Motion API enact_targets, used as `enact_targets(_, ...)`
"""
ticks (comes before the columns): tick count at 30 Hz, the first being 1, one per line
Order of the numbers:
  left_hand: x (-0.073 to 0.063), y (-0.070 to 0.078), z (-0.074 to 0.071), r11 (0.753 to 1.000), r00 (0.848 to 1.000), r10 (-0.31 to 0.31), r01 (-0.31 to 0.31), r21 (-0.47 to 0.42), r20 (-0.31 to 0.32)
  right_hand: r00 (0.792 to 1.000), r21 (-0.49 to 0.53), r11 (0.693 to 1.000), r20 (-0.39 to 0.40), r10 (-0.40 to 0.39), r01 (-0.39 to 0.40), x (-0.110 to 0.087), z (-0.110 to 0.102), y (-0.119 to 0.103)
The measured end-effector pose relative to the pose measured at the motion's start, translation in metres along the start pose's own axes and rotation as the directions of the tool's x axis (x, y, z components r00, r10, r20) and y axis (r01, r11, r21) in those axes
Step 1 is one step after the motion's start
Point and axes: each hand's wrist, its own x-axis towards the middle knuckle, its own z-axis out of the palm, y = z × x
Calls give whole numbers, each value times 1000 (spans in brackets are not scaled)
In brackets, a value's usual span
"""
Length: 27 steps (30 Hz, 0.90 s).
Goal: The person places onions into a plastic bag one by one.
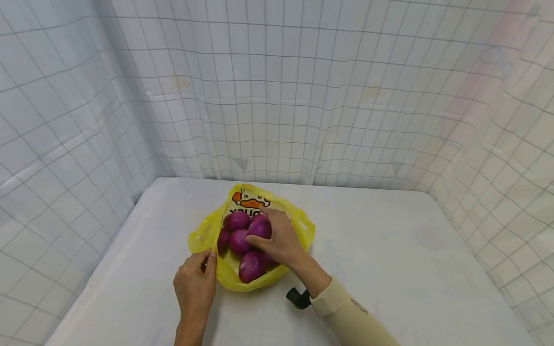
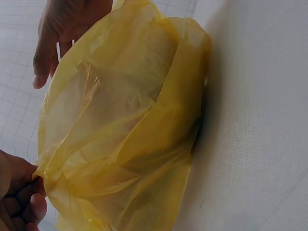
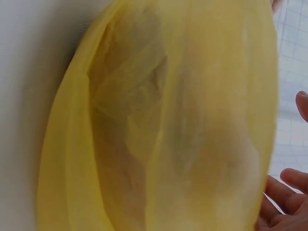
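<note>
A yellow plastic bag point(image 1: 242, 285) with a printed duck face lies with its mouth wide, several purple onions point(image 1: 252, 267) inside. My left hand point(image 1: 196, 281) pinches the near left rim between thumb and fingers; the left wrist view shows the film point(image 2: 115, 130) gathered at that grip. Over the bag's right side reaches my right hand point(image 1: 279, 238), its thumb and fingers spread about one of the upper onions point(image 1: 259, 228). From the side, the right hand point(image 2: 72, 29) stands at rim height, no onion visible between its thumb and fingers. Film fills most of the right wrist view.
A short dark bent piece point(image 1: 298, 298) lies on the white table point(image 1: 389, 250) in front of the bag, partly covered by the right forearm. White curtains with a grid pattern point(image 1: 281, 96) enclose the table at the back and both sides.
</note>
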Motion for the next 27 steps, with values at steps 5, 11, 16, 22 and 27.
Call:
enact_targets(5,1,-1,-1,1000,1000,-2,2,-4,-2,999,32,999,-25,-36,37,-1,-6,-4)
enact_targets(11,3,-3,0,1000,1000,-13,13,-1,3,997,36,999,-67,-35,37,-4,-16,-5)
enact_targets(16,3,-3,1,999,999,-48,48,8,19,996,68,998,-86,-1,6,-8,-25,-3)
enact_targets(22,4,1,-2,999,999,-44,44,3,-11,989,86,996,-149,-6,19,-14,-38,1)
enact_targets(27,7,6,-6,999,1000,-14,15,-35,7,977,79,994,-207,-53,71,-20,-48,9)
